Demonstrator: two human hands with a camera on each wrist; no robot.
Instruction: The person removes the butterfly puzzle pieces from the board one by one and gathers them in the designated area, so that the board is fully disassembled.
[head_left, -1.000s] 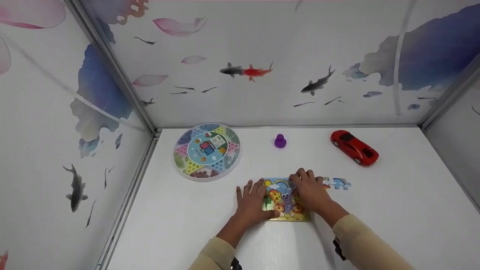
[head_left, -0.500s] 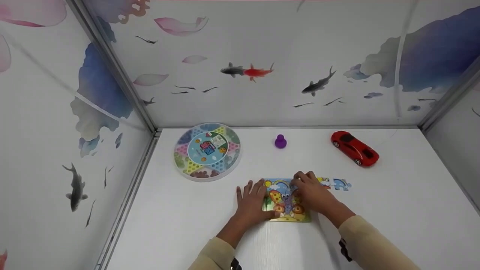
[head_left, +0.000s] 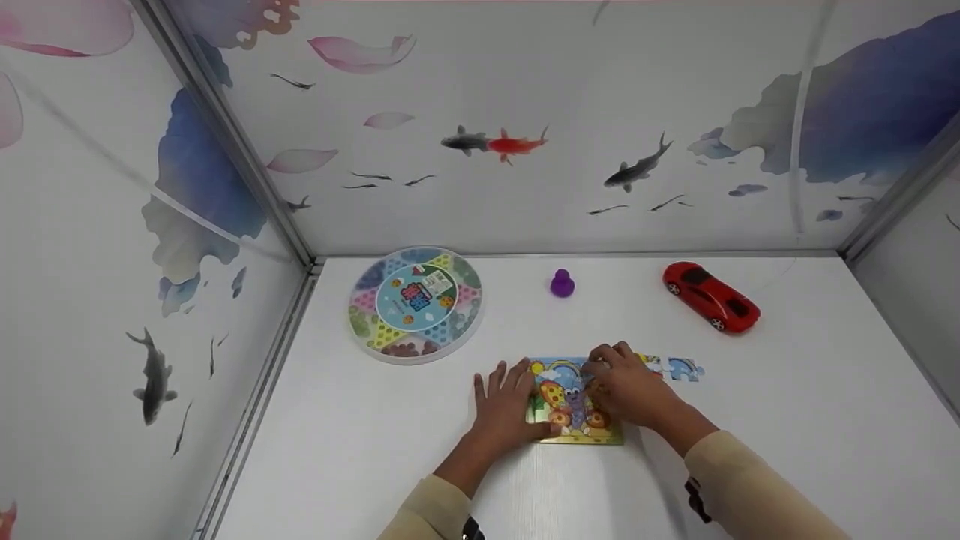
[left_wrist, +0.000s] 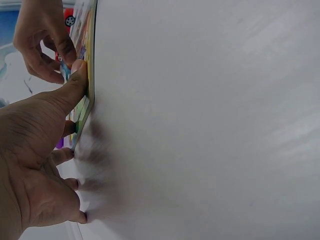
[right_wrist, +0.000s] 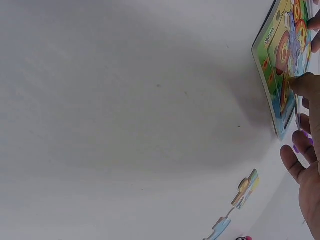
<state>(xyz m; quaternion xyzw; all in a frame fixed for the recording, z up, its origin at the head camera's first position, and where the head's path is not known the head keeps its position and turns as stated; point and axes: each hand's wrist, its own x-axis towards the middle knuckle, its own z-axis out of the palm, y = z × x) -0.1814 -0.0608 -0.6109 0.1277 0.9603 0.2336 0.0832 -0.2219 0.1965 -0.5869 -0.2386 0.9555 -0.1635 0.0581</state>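
Observation:
A butterfly jigsaw puzzle [head_left: 577,433] in a flat tray lies on the white table in the head view. My left hand [head_left: 504,412] rests along its left edge with fingers spread and thumb on the lower part of the picture. Over the puzzle's upper right, my right hand [head_left: 634,388] pinches a small puzzle piece, mostly hidden by the fingers; a bluish bit shows in the left wrist view. Its thumb [right_wrist: 302,85] lies over the picture in the right wrist view. Two loose puzzle pieces, one blue with a rainbow [head_left: 683,368] and one partly covered [head_left: 651,364], lie to the right.
A round Chinese checkers box [head_left: 416,304] stands at the back left of the table. Behind the puzzle is a small purple toy [head_left: 562,283], and a red toy car [head_left: 711,297] sits at the back right. Painted wall panels [head_left: 525,202] border the table.
My right hand has drawn slightly right and its fingers have bunched closer together over the puzzle's upper right. The left hand stays in place.

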